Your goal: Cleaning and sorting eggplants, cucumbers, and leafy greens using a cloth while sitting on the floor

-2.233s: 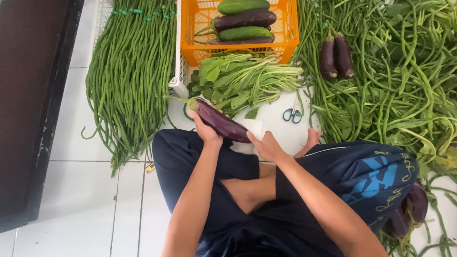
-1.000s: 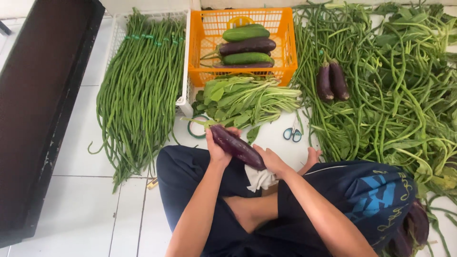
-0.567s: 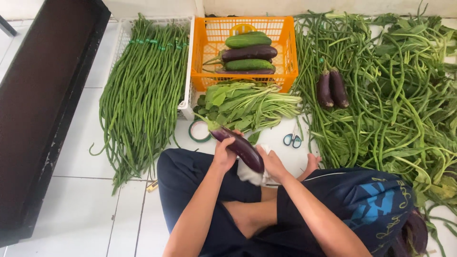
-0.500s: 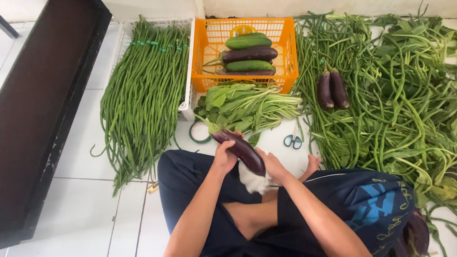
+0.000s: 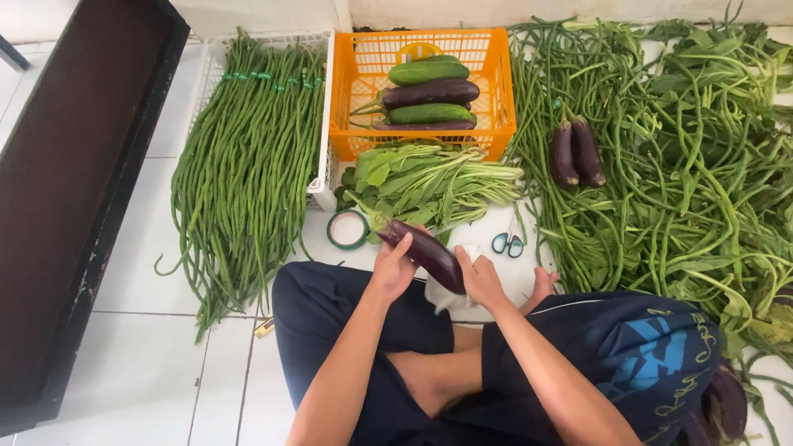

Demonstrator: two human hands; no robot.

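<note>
Head view: our left hand (image 5: 391, 268) grips the eggplant (image 5: 423, 252) near its stem end, long axis running up-left to down-right. Our right hand (image 5: 481, 279) presses a white cloth (image 5: 439, 297) against the lower end, above our lap.

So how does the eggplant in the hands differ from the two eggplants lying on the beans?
The long dark purple eggplant is held off the floor, slanted, between the left hand and right hand; the two shorter purple eggplants lie untouched, side by side, on the loose green beans. All are glossy purple with green stems.
</note>
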